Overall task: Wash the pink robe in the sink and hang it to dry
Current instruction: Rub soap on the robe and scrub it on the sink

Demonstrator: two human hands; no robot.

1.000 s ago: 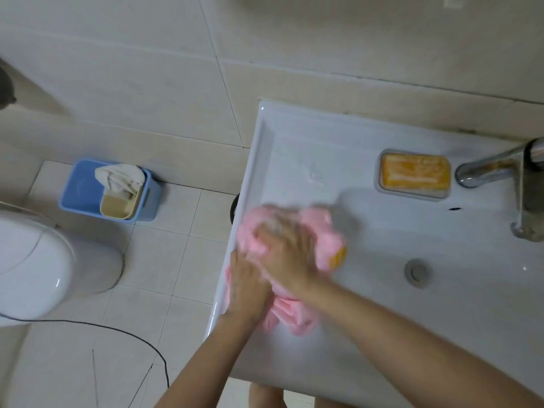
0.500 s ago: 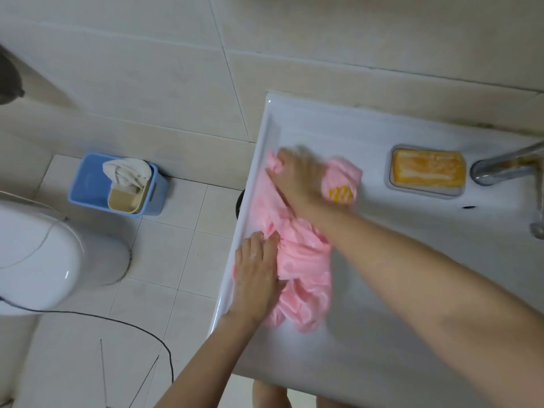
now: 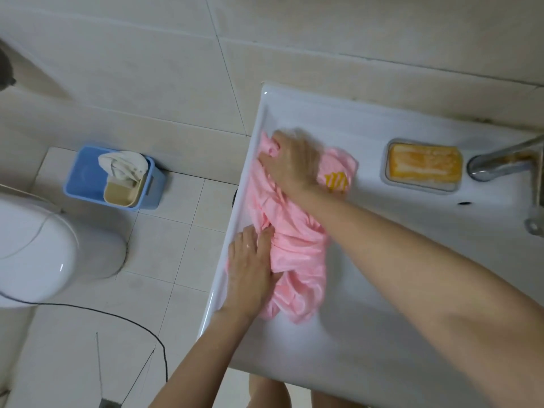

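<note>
The wet pink robe [image 3: 297, 248] lies stretched along the left side of the white sink [image 3: 382, 290], with a yellow striped patch showing near its far end. My left hand [image 3: 250, 269] presses the near part of the robe down against the sink's left rim, fingers straight. My right hand [image 3: 291, 163] is blurred at the far end of the robe, its fingers curled into the bunched cloth. My right forearm crosses over the basin.
A yellow soap bar in a clear dish [image 3: 424, 164] sits at the back of the sink, beside the metal tap [image 3: 500, 163]. On the tiled floor to the left stand a blue bin [image 3: 114, 175] and a white toilet [image 3: 38, 248]. A black cable [image 3: 117, 316] runs across the floor.
My right hand pushed away from my left hand toward the far wall, drawing the bunched robe out long. My left hand stayed on the near end.
</note>
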